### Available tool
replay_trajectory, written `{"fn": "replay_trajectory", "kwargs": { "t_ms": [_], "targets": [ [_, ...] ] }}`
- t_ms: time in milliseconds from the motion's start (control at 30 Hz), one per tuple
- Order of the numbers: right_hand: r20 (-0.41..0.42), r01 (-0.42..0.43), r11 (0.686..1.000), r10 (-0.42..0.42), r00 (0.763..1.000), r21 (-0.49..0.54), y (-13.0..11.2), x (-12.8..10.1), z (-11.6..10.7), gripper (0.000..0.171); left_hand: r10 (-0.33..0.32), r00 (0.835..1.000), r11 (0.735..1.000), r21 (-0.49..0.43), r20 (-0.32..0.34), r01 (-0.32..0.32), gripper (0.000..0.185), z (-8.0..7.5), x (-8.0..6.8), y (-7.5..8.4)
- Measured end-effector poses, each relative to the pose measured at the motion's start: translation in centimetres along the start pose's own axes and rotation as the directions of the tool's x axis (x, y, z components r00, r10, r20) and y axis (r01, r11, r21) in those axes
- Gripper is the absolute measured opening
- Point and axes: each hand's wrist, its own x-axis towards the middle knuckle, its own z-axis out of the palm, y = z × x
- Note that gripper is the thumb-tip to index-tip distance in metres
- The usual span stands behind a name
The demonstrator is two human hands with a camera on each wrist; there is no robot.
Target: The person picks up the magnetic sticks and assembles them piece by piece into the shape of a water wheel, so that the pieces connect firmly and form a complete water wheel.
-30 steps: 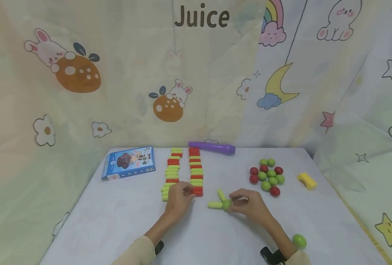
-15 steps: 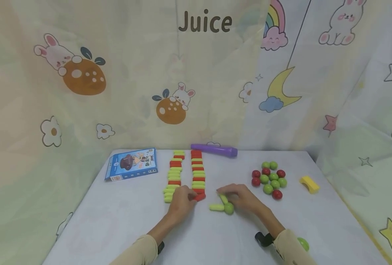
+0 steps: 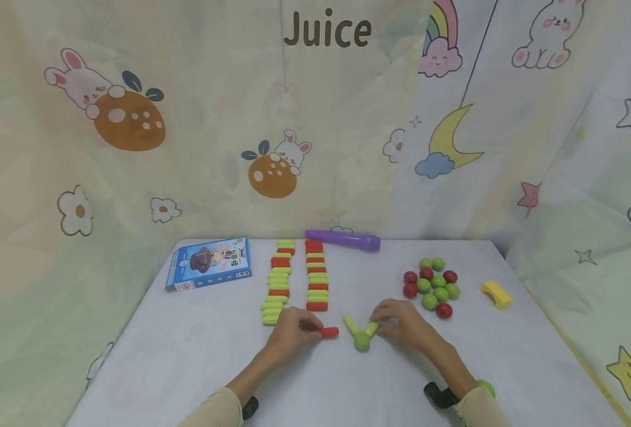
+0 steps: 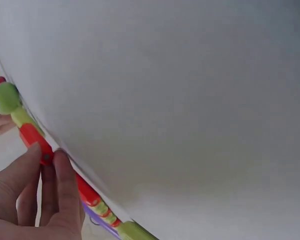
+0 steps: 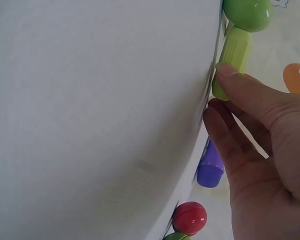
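**Both hands on small sticks near the front middle of the table**

The left hand (image 3: pixel 293 333) pinches a red stick (image 3: pixel 328 332) between its fingertips (image 4: pixel 60 165); the stick lies flat on the white table (image 3: pixel 187 356), just in front of the near end of two long rows of red and yellow-green sticks (image 3: pixel 296 281) that run toward the back edge. Just beside it to the right, the right hand (image 3: pixel 403 325) has its thumb and fingertips (image 5: pixel 230 75) curled on a yellow-green stick (image 3: pixel 371 328). That stick and a second yellow-green stick (image 3: pixel 350 324) form a V, meeting at a green ball (image 3: pixel 362 341).

Toward the right side of the table sits a cluster of red and green balls (image 3: pixel 433 284), and near the right edge a yellow arched block (image 3: pixel 496 293). A purple tube (image 3: pixel 342 239) lies along the back edge, and a blue box (image 3: pixel 209 262) rests toward the back left corner. A printed curtain (image 3: pixel 134 118) hangs behind.
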Motion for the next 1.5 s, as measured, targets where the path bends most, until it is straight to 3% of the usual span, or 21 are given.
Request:
{"fn": "replay_trajectory", "kwargs": {
  "t_ms": [167,333,533,667,767,867,1033,1133,1300,1500],
  "targets": [
    [0.003,-0.052,0.998,0.051,0.999,0.027,-0.1,-0.4,-0.2,0.027,0.04,0.996,0.998,-0.043,0.074,-0.037,0.014,0.9,0.3,0.4],
    [0.022,-0.08,0.995,0.079,0.997,0.054,-0.5,-0.5,-0.2,0.026,0.033,0.995,0.999,-0.046,0.089,-0.029,0.015,1.6,0.6,0.8],
    [0.041,-0.109,0.993,0.108,0.993,0.035,-1.2,-0.6,-0.4,0.025,0.037,0.994,0.998,-0.056,0.099,-0.032,0.018,1.2,0.5,0.9],
    [0.043,-0.13,0.991,0.129,0.991,0.015,-2.3,-1.0,-0.3,0.029,0.037,0.999,0.998,-0.045,-0.022,-0.038,0.02,0.6,1.0,0.7],
    [0.078,-0.125,0.992,0.122,0.99,0.032,-3.3,-0.9,0.1,0.032,0.012,0.991,1.0,0.027,-0.133,-0.009,0.023,0.4,1.8,0.5],
    [0.116,-0.099,0.994,0.093,0.989,0.045,-4.1,-0.4,0.5,0.033,-0.019,0.985,0.991,0.126,-0.169,0.04,0.025,0.3,2.5,0.3],
    [0.095,-0.068,0.998,0.067,0.993,0.01,-4.5,0.0,1.2,0.032,0.009,0.986,0.951,0.307,-0.164,0.042,0.022,0.5,2.9,0.3],
    [0.064,-0.113,0.993,0.114,0.991,-0.012,-4.5,0.0,1.4,0.03,0.028,0.988,0.936,0.352,-0.154,0.028,0.02,0.5,2.7,0.3],
    [0.003,-0.241,0.97,0.241,0.97,-0.026,-4.7,0.4,1.9,0.025,0.027,0.994,0.951,0.308,-0.11,0.009,0.017,0.4,1.8,0.3],
    [-0.061,-0.288,0.957,0.285,0.957,-0.041,-5.3,1.1,2.8,0.022,0.088,0.996,0.969,0.23,0.01,-0.088,0.016,1.0,0.7,1.2]
  ]
}}
